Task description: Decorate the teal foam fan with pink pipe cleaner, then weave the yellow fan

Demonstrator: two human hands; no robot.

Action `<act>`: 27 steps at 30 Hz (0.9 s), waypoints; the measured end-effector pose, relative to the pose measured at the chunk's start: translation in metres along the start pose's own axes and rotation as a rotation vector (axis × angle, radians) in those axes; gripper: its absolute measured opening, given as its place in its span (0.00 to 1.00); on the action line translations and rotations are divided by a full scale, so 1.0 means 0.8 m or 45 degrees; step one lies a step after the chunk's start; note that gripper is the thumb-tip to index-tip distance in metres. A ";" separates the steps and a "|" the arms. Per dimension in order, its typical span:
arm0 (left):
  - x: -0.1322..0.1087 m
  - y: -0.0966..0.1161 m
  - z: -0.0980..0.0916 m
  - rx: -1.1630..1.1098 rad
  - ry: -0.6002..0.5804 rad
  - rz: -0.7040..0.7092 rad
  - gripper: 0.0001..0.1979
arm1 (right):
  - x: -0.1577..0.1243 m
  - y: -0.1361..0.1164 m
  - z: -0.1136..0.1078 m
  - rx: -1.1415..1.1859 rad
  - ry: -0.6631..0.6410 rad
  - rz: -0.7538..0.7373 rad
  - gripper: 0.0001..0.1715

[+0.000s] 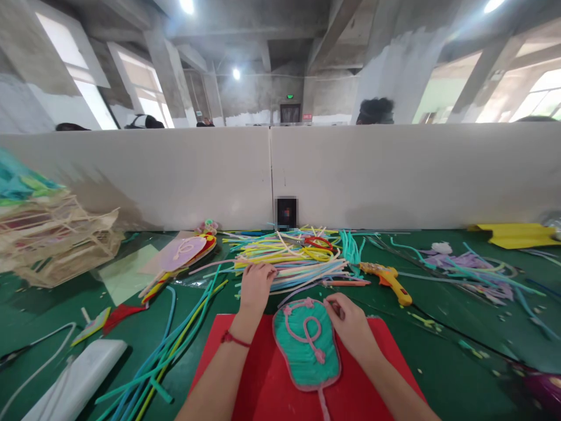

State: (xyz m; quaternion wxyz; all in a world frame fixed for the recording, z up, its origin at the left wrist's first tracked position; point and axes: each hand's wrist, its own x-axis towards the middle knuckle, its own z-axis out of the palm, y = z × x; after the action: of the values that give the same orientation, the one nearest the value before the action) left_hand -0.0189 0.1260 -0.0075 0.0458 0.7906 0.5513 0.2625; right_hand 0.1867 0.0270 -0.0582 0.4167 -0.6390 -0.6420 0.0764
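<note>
Teal fan [302,351] centre stage, lying on the red board [254,380], its pink-trimmed edge and pink loop facing up and its handle pointing toward the person! The right hand [346,324] is at the upper right edge, fingers curled in and bunched together; whether they grip anything, I can't tell. Over to the left hand [258,283], fingers bent over the near side of a heap of coloured strips [258,251]; its grip is hidden too.

And it's a crowded bench [460,392]! That heap spreads right behind the fan, red-handled scissors [319,242] on top and a teal bundle [350,248] at its right end. Just beyond the right hand, a yellow glue gun [388,280] trails its dark cable toward the right. Farther right: purple strips [486,266] in a tangle, and a yellow sheet [517,235] behind.

On the left, long loose strips [173,345] stretch beside the board, a white power strip [79,380] beyond them, a lilac fan [186,251] farther back. A pale openwork frame [56,240] carries teal material [21,178] on top, its inside blurred. Across the back stands a pale partition [197,175].
</note>
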 end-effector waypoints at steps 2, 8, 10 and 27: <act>0.003 -0.001 -0.011 -0.009 0.015 -0.009 0.06 | 0.000 -0.001 0.000 0.005 -0.006 0.008 0.12; 0.010 -0.002 -0.043 -0.077 0.064 -0.115 0.07 | 0.002 0.000 0.000 0.021 -0.019 0.037 0.13; 0.010 -0.002 -0.047 -0.109 0.025 -0.125 0.07 | 0.002 0.002 0.000 0.034 -0.031 0.047 0.14; 0.012 -0.019 -0.025 -0.156 -0.278 -0.027 0.10 | 0.094 -0.054 0.007 0.040 -0.187 -0.078 0.16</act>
State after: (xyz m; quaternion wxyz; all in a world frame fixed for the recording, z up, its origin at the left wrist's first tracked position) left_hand -0.0389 0.1363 0.0074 0.1567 0.8043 0.5343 0.2074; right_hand 0.1626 0.0885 -0.0020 0.3805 -0.6052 -0.6888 0.1205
